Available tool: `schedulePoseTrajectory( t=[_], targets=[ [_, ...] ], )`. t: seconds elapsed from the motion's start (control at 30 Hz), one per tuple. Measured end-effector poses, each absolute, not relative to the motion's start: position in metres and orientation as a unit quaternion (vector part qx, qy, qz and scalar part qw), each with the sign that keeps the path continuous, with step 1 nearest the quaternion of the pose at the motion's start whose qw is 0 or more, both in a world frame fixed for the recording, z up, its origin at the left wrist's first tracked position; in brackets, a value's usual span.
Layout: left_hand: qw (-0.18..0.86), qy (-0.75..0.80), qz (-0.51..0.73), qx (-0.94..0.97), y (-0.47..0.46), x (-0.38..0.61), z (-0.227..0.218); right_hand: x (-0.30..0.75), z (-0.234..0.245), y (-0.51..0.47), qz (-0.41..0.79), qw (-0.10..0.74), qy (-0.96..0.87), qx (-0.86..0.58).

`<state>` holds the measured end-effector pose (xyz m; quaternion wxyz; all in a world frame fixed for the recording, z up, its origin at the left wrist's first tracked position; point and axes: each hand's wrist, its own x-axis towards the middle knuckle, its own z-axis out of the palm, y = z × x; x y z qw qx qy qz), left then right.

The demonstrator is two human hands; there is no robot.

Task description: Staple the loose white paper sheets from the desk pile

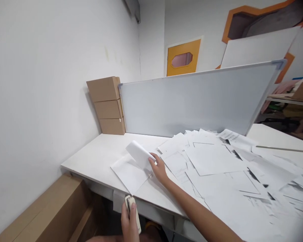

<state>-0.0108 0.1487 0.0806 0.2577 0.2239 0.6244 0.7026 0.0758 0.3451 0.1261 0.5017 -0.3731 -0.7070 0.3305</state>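
Observation:
In the head view, my left hand (129,222) is wrapped round a cream-coloured stapler (131,200), below the front edge of the table. The stapler's upper end is close to the lower corner of a white paper sheet (132,178) on the table; I cannot tell whether they touch. My right hand (158,168) pinches the edge of some curled white paper (139,153), lifted above that sheet. How many sheets are in the grip cannot be made out.
A wide heap of loose papers (214,161) covers the right of the white table (96,154). A whiteboard (192,101) stands along the back, beside stacked cardboard boxes (108,109). Larger cardboard boxes (47,208) sit on the lower left, and a wall rises at the left.

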Motion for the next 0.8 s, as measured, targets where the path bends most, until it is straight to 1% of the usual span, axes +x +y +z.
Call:
schedulePoseTrajectory(
  t=[0.1, 0.17, 0.23, 0.4, 0.5, 0.6, 0.8],
  targets=[
    [0.318, 0.617, 0.658, 0.290, 0.159, -0.022, 0.103, 0.071, 0.130, 0.332, 0.429, 0.548, -0.639, -0.328],
    [0.375, 0.587, 0.640, 0.324, 0.168, -0.029, 0.113, 0.068, 0.128, 0.325, 0.488, 0.558, -0.602, -0.298],
    [0.392, 0.556, 0.653, 0.333, 0.175, -0.034, 0.115, 0.067, 0.126, 0.320, 0.511, 0.556, -0.597, -0.271],
    [0.357, 0.538, 0.698, 0.309, 0.173, -0.038, 0.100, 0.073, 0.124, 0.321, 0.470, 0.510, -0.683, -0.227],
    [0.305, 0.545, 0.720, 0.302, 0.165, -0.033, 0.096, 0.074, 0.122, 0.321, 0.454, 0.479, -0.721, -0.212],
    [0.267, 0.540, 0.754, 0.262, 0.155, -0.023, 0.095, 0.075, 0.119, 0.318, 0.463, 0.456, -0.732, -0.204],
    [0.268, 0.528, 0.761, 0.266, 0.134, -0.019, 0.084, 0.076, 0.119, 0.309, 0.470, 0.386, -0.779, -0.152]
  ],
)
